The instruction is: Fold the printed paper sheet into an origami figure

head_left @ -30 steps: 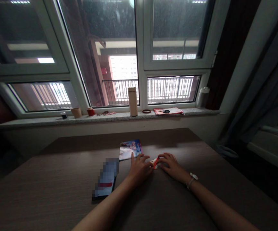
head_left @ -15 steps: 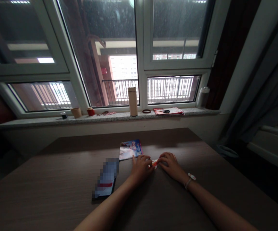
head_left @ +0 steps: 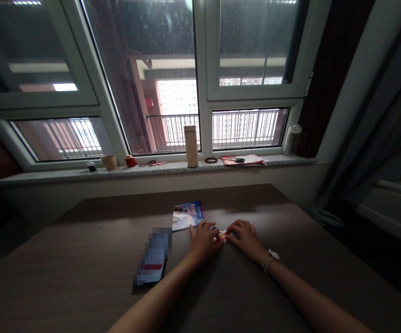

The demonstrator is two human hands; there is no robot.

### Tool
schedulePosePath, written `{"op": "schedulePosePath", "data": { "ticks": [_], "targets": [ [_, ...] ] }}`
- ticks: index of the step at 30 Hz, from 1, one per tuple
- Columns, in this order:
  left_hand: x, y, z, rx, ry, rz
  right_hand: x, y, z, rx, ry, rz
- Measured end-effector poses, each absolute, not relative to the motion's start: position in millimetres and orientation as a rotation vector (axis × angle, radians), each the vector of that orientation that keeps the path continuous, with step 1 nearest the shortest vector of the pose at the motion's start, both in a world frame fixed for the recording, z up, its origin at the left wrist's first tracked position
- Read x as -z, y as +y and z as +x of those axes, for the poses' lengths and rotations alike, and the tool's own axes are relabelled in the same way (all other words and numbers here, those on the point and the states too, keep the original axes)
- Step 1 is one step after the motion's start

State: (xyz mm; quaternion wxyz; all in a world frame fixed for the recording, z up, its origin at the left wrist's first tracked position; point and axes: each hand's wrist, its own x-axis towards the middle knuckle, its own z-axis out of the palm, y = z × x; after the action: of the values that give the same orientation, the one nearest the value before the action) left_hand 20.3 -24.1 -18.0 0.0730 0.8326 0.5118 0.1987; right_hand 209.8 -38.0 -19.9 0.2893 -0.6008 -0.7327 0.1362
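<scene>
Low over the dark wooden table (head_left: 82, 259), my left hand (head_left: 204, 241) is closed with its fingertips on a small red, orange and white piece (head_left: 222, 236) that looks like paper. From the other side, the fingers of my right hand (head_left: 244, 237) pinch the same piece. Most of it is hidden by the fingers, so its full shape does not show. A white bracelet (head_left: 270, 258) circles my right wrist. Just beyond my left hand lies a blue and white booklet (head_left: 186, 216), its near right corner close to my fingers.
A phone-like slab (head_left: 153, 261), partly pixelated, lies left of my left forearm. Along the window sill (head_left: 158, 171) stand a beige flask (head_left: 191, 147), a paper cup (head_left: 109, 162), a red spool (head_left: 130, 161) and a clear bottle (head_left: 293, 140). Scissors (head_left: 239, 160) rest on red papers (head_left: 257, 160) there.
My right hand has shifted slightly left, towards my left hand. Less orange and more red and white now shows on the small piece between my fingers.
</scene>
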Motion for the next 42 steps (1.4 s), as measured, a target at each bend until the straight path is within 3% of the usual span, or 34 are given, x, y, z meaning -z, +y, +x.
{"op": "schedulePosePath", "data": {
  "ticks": [42],
  "targets": [
    [15.7, -25.9, 21.0, -0.585, 1.529, 2.487, 28.2, -25.0, 211.4, -0.361, -1.834, -1.716]
  ]
}}
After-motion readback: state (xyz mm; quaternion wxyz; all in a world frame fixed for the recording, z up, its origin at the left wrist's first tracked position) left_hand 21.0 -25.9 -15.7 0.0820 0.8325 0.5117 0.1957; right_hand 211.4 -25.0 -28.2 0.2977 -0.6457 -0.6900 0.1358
